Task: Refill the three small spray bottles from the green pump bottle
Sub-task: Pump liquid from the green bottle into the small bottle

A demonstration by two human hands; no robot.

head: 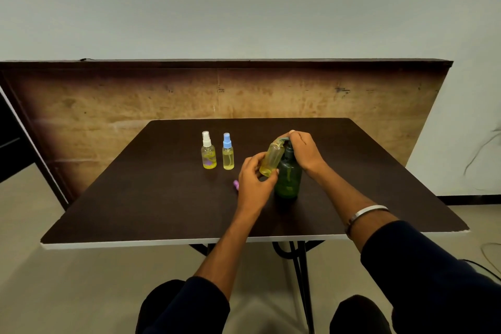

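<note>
The green pump bottle (pixel 289 179) stands on the dark table (pixel 162 206), right of centre. My right hand (pixel 305 150) rests on its pump head, fingers curled over the top. My left hand (pixel 253 184) grips an uncapped small bottle (pixel 272 158) with yellow liquid, tilted, its mouth up under the pump spout. A purple cap (pixel 236 184) lies on the table just left of my left hand. Further left stand two capped spray bottles with yellow liquid: one with a white sprayer (pixel 208 153) and one with a blue sprayer (pixel 228 154).
A wooden board (pixel 108 106) leans upright behind the table. The table's white front edge (pixel 162 243) lies near my knees. Black table legs (pixel 301 266) show below. Cables (pixel 485 149) hang at the right wall.
</note>
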